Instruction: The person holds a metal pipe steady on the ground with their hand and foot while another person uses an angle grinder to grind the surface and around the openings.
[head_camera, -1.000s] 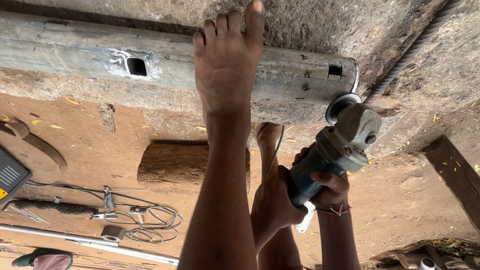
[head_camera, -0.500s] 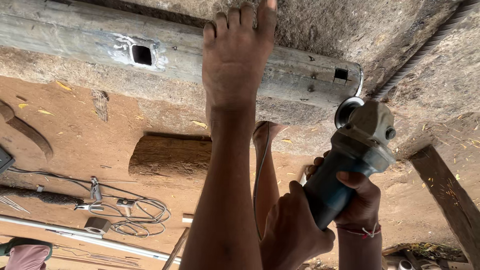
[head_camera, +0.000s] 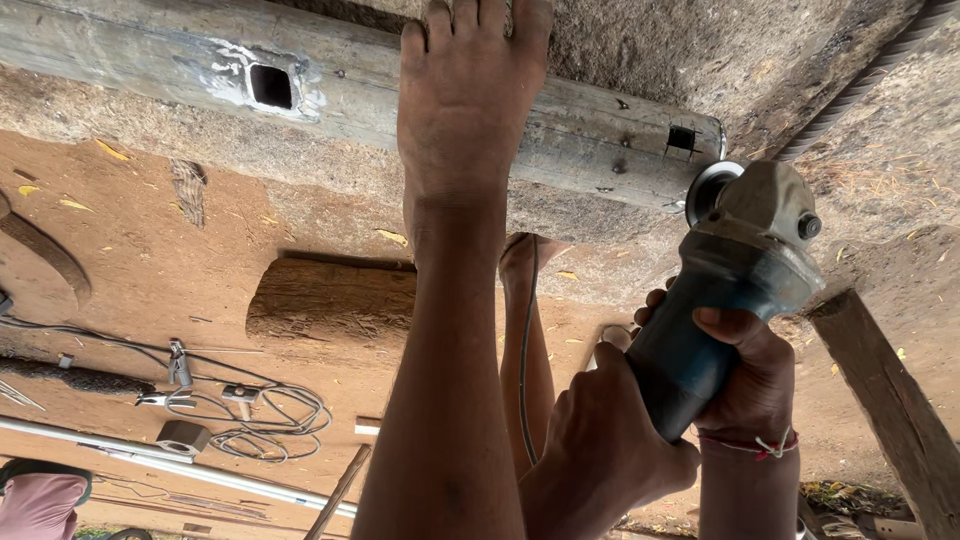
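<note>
Right hand (head_camera: 745, 375): closed fully round the blue body of the angle grinder (head_camera: 735, 270), fingers wrapped over the top, red thread at my wrist.

Left hand (head_camera: 600, 440): closed on the grinder's tail end, just behind the right, the black cord (head_camera: 524, 350) running off from there.

Angle grinder: held in both hands, grey gear head up, disc (head_camera: 703, 190) at or just beside the end of the metal tube (head_camera: 590, 140); whether it touches I cannot tell. I judge it heavy at the head, stiff, likely to kick; best taken as now, on the barrel and tail, well clear of the disc.

Metal tube: square, grey, long, with cut square holes, lying across the rough ground. I judge it rigid and apt to shift unless pinned.

My foot (head_camera: 465, 100): planted on the tube, near the disc; my shin crosses the middle of the view and stands in the way.

Around: wooden block (head_camera: 330, 305) under the tube's near side; coiled wire and clamps (head_camera: 250, 405); thin pipe (head_camera: 130, 455); timber plank (head_camera: 890, 410) to the right; twisted cable (head_camera: 860, 85) above.
</note>
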